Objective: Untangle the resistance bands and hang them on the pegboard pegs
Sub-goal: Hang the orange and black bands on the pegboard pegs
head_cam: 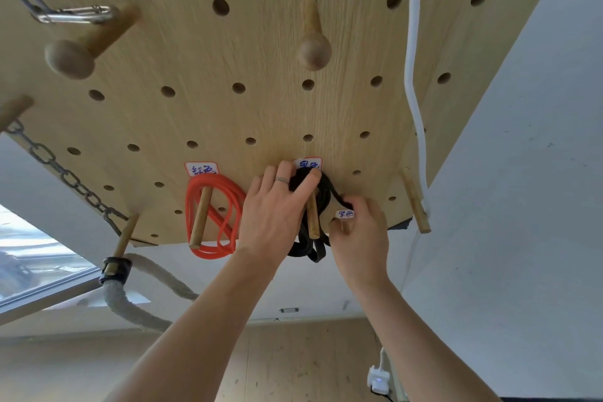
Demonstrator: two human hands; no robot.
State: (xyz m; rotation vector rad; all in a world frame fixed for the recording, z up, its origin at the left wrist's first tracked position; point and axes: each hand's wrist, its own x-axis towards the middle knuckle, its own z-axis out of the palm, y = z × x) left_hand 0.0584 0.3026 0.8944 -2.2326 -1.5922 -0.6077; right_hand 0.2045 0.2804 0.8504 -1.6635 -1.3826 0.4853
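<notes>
Two bare forearms enter from 6 o'clock and reach up to the pegboard (261, 42). The left hand (274, 209) lies over a bundle of black band (321, 192), fingers curled and pressing the top of the loops against the board at a wooden peg (313, 219). The right hand (359, 232), at 3 o'clock of that peg, is closed with its fingertips pinching a strand of the same band beside a small paper label (345, 214). The black band is looped several times over the peg, and its slack hangs below the board's lower edge.

At 9 o'clock of the left hand, a red band (212, 215) hangs coiled on its own peg (200, 219), apparently finished.

Risks: the peg is short and plain-ended, so a loop may slide off its tip once the hands release. The loops look bunched and may be twisted, so a hidden crossing could remain.

The black band's long axis runs from 12 to 6 o'clock, down the board. The peg points outward and down, toward the camera.
</notes>
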